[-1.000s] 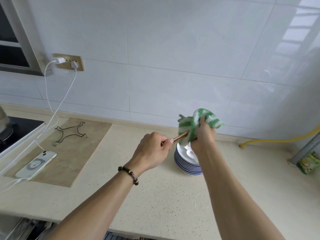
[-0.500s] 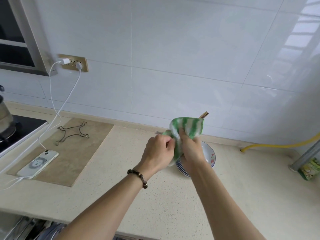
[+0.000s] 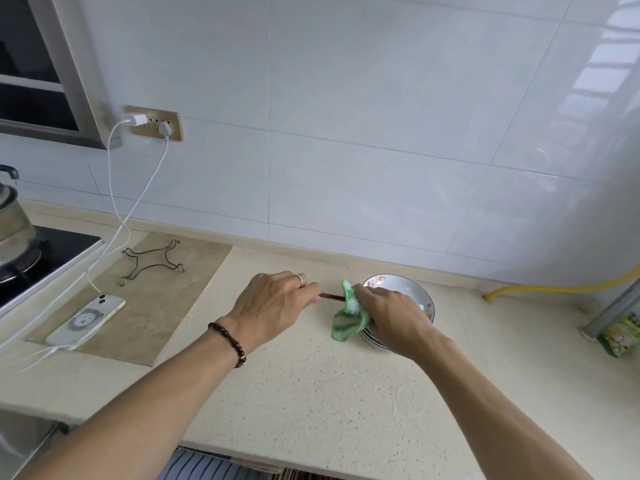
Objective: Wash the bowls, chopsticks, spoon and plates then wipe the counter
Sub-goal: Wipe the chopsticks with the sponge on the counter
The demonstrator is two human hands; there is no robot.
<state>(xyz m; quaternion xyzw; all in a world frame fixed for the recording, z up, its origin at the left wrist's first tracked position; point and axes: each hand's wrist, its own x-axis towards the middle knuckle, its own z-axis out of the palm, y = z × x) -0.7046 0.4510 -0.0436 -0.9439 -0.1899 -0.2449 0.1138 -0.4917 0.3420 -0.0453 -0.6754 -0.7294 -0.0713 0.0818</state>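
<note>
My left hand [image 3: 273,308] grips one end of the brown chopsticks [image 3: 330,296], which run level to the right. My right hand [image 3: 391,313] clutches a green-and-white striped cloth [image 3: 346,318] wrapped around the chopsticks' other end, so that end is hidden. Both hands hover low over the beige counter [image 3: 311,393]. Just behind my right hand stands a stack of white plates with a blue rim and flower print [image 3: 408,289]; my hand and the cloth cover its near edge.
A phone [image 3: 86,317] on a charging cable lies on a tan mat [image 3: 149,317] at the left, beside a wire trivet [image 3: 150,261]. A stove with a kettle [image 3: 14,223] is at far left. A yellow hose [image 3: 554,289] and a green packet [image 3: 621,334] are at right.
Both hands have dropped from in front of the wall down to just above the counter. The chopsticks have swung from pointing up to level. The cloth has slid along them.
</note>
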